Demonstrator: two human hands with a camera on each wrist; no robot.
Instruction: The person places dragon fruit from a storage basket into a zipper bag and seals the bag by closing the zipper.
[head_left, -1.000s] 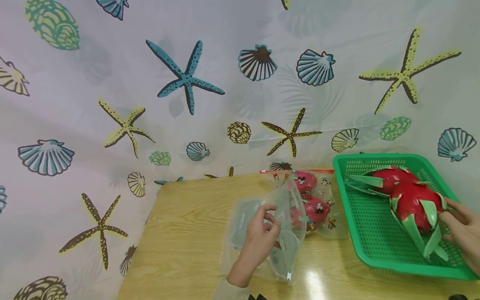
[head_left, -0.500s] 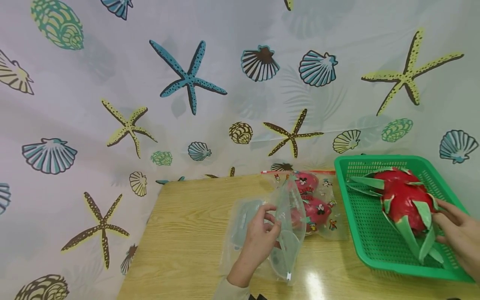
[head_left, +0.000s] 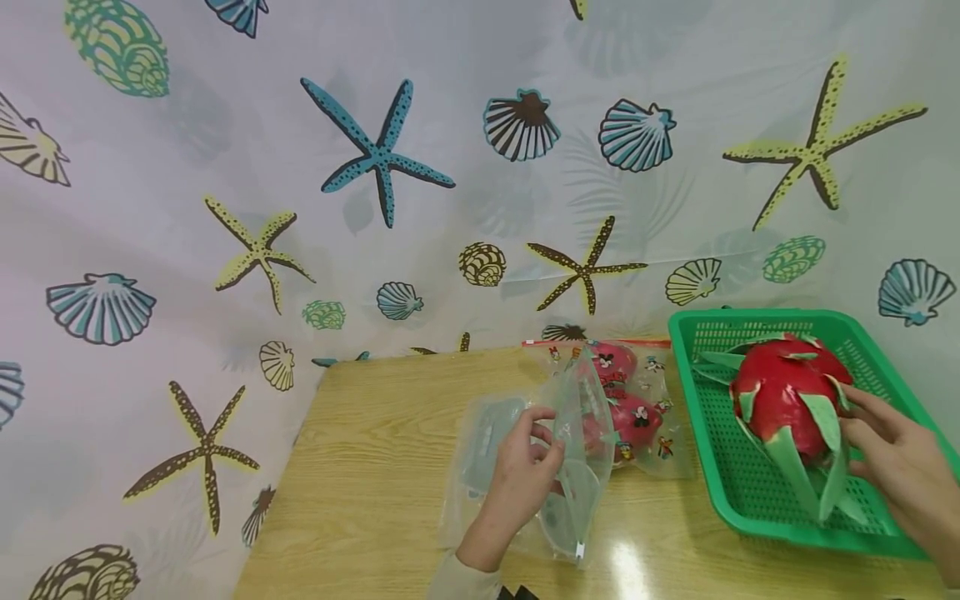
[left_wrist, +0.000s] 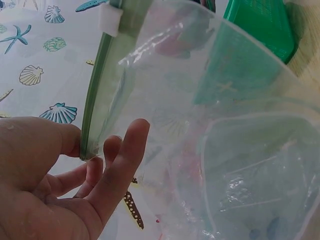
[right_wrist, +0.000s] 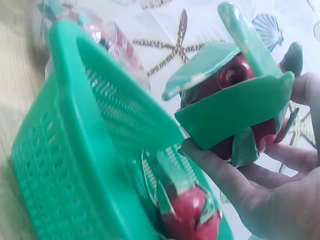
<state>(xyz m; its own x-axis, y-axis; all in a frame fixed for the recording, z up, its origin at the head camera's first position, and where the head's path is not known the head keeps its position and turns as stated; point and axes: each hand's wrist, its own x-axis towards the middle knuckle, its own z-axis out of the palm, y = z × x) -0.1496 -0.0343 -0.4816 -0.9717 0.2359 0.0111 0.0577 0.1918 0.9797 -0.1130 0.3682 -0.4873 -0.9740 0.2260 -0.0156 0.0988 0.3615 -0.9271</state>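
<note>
Quick status from my end: I've got the right hand (head_left: 896,462) wrapped around a dragon fruit (head_left: 787,408), fingers curled on its far side and lifted a bit above the green basket (head_left: 720,467). The wrist cam shows a second dragon fruit (right_wrist: 187,212) lying in the basket, right below my fingers.

Left hand (head_left: 517,479) is pinching the zip edge of the clear zip bag (head_left: 570,450), thumb and fingertips (left_wrist: 135,137) on the green strip, holding the mouth propped open. Bag looks empty afaict.

Just past those fingers sits another bag with cartoon print (head_left: 637,400), already loaded w/ red fruit, lying flat on the wooden table (head_left: 375,467).

So imo: one bag packed, second bag open and waiting, fruit picked up but not in yet. Basket fruit left after that.
</note>
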